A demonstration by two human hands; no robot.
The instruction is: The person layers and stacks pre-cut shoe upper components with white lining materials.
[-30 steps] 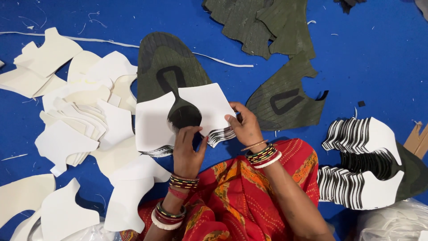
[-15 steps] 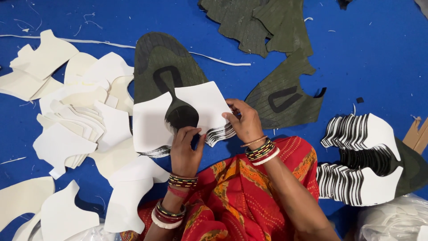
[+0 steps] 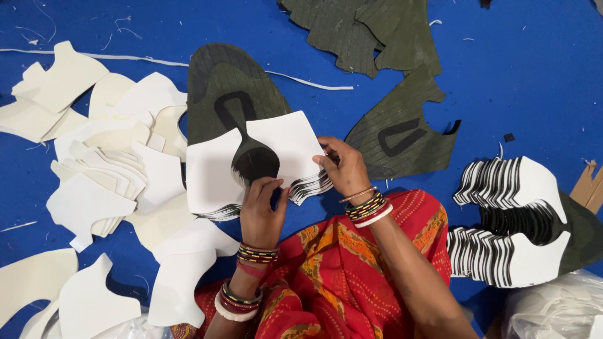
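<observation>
Surface: blue sheet-covered floor (image 3: 534, 75), littered with white thread scraps; I look straight down on it from the head camera.
Held piece: white flat U-shaped cut-out with a black striped lower edge (image 3: 213, 176), lying at the near middle of the floor on top of a dark olive shoe-upper panel (image 3: 229, 88); I judge it is laid there to line its notch up with the panel's black loop marking.
Left hand (image 3: 260, 210): fingers curled down, pinching the cut-out at the bottom of its notch, apparently to keep it from sliding.
Right hand (image 3: 345, 169): closed on the cut-out's right wing, thumb on top, steadying that edge.
Left side: loose heap of plain white cut-outs (image 3: 107, 169), fanned and overlapping, within reach of the left hand.
Right edge: neat fanned stack of white cut-outs with black striped edges (image 3: 521, 220), kept apart from the plain ones, seemingly sorted.
Far edge: pile of dark olive panels (image 3: 377, 31); one more olive panel (image 3: 408, 135) just beyond the right hand.
Packages: clear plastic bag (image 3: 553, 311) at the near right corner; brown cardboard scrap (image 3: 590, 185) at the right edge; I see no labels or signs.
</observation>
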